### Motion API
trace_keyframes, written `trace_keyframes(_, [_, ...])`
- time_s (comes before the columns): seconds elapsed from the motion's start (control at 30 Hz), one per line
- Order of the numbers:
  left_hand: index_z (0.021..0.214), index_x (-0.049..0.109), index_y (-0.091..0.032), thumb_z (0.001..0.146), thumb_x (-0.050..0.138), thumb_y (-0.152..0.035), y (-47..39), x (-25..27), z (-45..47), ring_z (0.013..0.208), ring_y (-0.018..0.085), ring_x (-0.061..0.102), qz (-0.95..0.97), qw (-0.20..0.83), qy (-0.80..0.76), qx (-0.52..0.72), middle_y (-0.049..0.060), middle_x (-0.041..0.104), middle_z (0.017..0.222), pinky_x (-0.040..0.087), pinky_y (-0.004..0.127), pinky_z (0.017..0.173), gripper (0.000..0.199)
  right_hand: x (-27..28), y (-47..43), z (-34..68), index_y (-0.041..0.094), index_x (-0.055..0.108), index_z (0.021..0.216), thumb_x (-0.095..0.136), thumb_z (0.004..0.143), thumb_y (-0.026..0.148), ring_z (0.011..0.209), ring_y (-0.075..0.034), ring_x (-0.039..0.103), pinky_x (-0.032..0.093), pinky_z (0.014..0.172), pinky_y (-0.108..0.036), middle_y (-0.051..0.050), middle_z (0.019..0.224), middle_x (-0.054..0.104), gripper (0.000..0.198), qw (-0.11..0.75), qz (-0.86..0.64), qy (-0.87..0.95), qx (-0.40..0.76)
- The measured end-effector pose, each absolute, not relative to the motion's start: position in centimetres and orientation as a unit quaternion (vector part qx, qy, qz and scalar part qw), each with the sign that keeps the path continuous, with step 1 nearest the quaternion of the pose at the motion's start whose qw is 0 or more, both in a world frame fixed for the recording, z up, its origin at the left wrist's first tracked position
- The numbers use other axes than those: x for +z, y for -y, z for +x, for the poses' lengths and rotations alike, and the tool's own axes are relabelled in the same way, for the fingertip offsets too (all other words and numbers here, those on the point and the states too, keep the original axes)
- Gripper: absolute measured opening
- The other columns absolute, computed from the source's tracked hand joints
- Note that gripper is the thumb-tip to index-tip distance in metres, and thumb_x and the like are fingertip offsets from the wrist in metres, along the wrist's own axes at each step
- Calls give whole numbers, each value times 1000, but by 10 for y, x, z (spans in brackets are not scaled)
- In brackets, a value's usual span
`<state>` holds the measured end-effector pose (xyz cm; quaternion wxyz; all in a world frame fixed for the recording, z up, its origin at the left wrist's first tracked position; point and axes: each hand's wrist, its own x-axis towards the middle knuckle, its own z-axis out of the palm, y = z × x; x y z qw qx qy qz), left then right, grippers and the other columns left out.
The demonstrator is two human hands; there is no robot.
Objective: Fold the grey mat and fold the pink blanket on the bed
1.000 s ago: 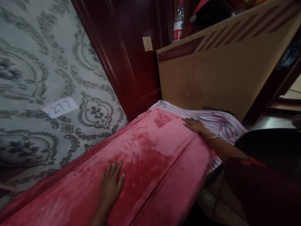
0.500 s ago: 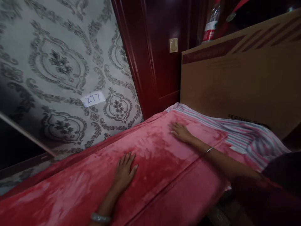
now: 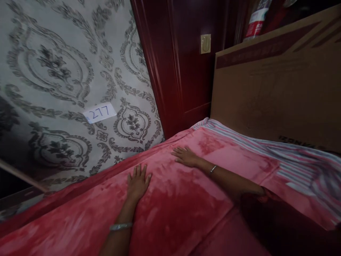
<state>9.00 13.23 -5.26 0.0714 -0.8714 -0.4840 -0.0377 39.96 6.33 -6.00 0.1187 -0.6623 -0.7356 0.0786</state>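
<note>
A plush red-pink blanket [image 3: 183, 206] lies spread before me, with lighter and darker patches in its nap and a crease along its near side. My left hand [image 3: 137, 183] rests flat on it, fingers spread, close to its wall-side edge. Farther along the same edge, my right hand [image 3: 185, 156] lies palm down on the plush with its fingers apart. Neither hand grips anything. A striped cloth [image 3: 253, 142] in pink, white and grey borders the blanket at the far end, bunched at the right.
Patterned wallpaper [image 3: 106, 81] with a paper marked 277 [image 3: 100, 112] rises on the left. Behind the far end stand a dark red wooden panel [image 3: 191, 81] and a large cardboard box [image 3: 266, 92]. A bottle with a red label [image 3: 257, 21] shows above the box.
My right hand has slid left across the blanket, nearer my left hand and the wall. My left hand has moved slightly toward the wall. The view has shifted closer.
</note>
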Motion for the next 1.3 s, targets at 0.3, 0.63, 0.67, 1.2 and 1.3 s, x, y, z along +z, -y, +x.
trace_keyframes(0.3, [158, 39, -25, 101, 37, -44, -143, -67, 81, 155, 33, 25, -874, 70, 477, -53, 12, 29, 166, 27, 63, 119, 60, -65, -67, 563, 33, 34, 160, 27, 102, 57, 155, -31, 16, 14, 121, -65, -3, 168, 22, 64, 96, -802, 589, 30])
trace_keyframes(0.63, [159, 36, -27, 101, 38, -45, -149, -74, 71, 156, 29, 24, -879, 49, 471, -55, 10, 31, 166, 23, 60, 122, 60, -85, -72, 622, 33, 31, 161, 23, 100, 60, 154, -32, 21, 24, 120, -63, -1, 167, 23, 67, 114, -843, 524, 45])
trace_keyframes(0.67, [159, 36, -27, 101, 39, -44, -148, -74, 71, 156, 29, 23, -879, 46, 472, -56, 10, 30, 167, 23, 59, 122, 60, -86, -72, 624, 34, 31, 161, 23, 100, 60, 154, -32, 21, 24, 120, -63, -1, 167, 23, 67, 114, -843, 524, 45])
trace_keyframes(1.2, [154, 45, -20, 102, 38, -45, -154, -35, 84, 151, 29, 36, -851, 9, 521, -58, 14, 40, 162, 30, 53, 121, 58, -93, -69, 627, 27, 30, 163, 22, 102, 57, 153, -32, 23, 24, 118, -59, -8, 168, 19, 68, 118, -844, 521, 49])
trace_keyframes(1.3, [157, 39, -19, 103, 35, -45, -154, -43, 89, 153, 31, 29, -833, 41, 551, -27, 15, 34, 165, 22, 59, 122, 60, -101, -71, 632, 27, 28, 163, 20, 102, 58, 153, -29, 24, 26, 119, -55, -7, 168, 21, 69, 109, -846, 521, 33])
